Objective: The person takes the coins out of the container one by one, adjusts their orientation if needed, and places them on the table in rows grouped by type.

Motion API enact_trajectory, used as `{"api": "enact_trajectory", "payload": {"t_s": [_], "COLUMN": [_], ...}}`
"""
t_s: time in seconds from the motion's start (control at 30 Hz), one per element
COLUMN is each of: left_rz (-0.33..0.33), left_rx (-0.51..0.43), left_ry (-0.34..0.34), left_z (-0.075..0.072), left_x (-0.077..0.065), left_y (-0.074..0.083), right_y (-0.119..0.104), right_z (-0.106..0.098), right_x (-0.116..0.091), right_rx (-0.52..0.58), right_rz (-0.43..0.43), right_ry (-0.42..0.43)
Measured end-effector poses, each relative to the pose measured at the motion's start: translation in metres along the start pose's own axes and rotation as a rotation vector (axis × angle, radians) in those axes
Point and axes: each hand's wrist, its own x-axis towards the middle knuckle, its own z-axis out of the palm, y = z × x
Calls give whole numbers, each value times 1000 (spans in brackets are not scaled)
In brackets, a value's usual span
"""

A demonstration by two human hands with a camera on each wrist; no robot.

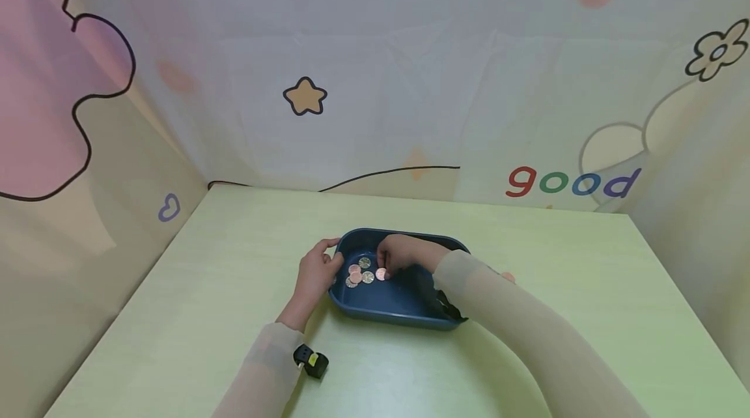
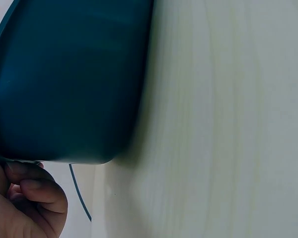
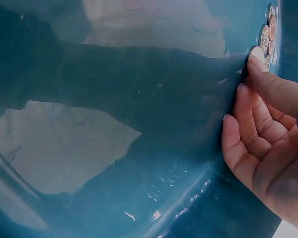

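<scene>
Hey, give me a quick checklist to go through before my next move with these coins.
1. Left hand steadying the blue tray: ok, it grips the left end.
2. Right hand at a copper-coloured coin: ok, right by it inside the tray.
3. Firm pinch on that coin: cannot tell.
4. Other coins inside the tray: ok, a silvery and copper-coloured cluster near the left end.
5. Head view of the tray's right end unobstructed: not ok, the right sleeve covers part.
</scene>
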Motion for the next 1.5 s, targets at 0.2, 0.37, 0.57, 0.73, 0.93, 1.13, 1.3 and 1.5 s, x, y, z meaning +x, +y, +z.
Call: {"api": "enact_trajectory", "payload": {"t_s": [0.2,0.37,0.57,0.73,0.93,1.13,1.3,1.5], "left_rz": [5,-1,-9,-16,-10,-14,-11,-1], "left_rx": [-6,-8,1,2,-6,4,9,15], "left_ry": [-5,-3,-2,-3,-1,2,5,9], "left_z": [1,1,0,-2,0,0,0,0], "left_x": [0,-1,-2,-3,-1,-2,-1,0], "left_y": [2,2,2,-1,-1,0,0,0], "right_y": [2,2,-4,-12,-18,-13,-3,14], "right_z": [-3,-5,-13,-25,-42,-53,-56,-54], "right_x": [-1,-4,-10,-18,-43,-65,-86,-113], "right_rx": [-14,12,15,31,98,148,208,253], "right_rz": [-25,-5,23,-19,-47,-43,-59,-45], "right_ry": [-19,-42,-70,-54,33,101,141,195]}}
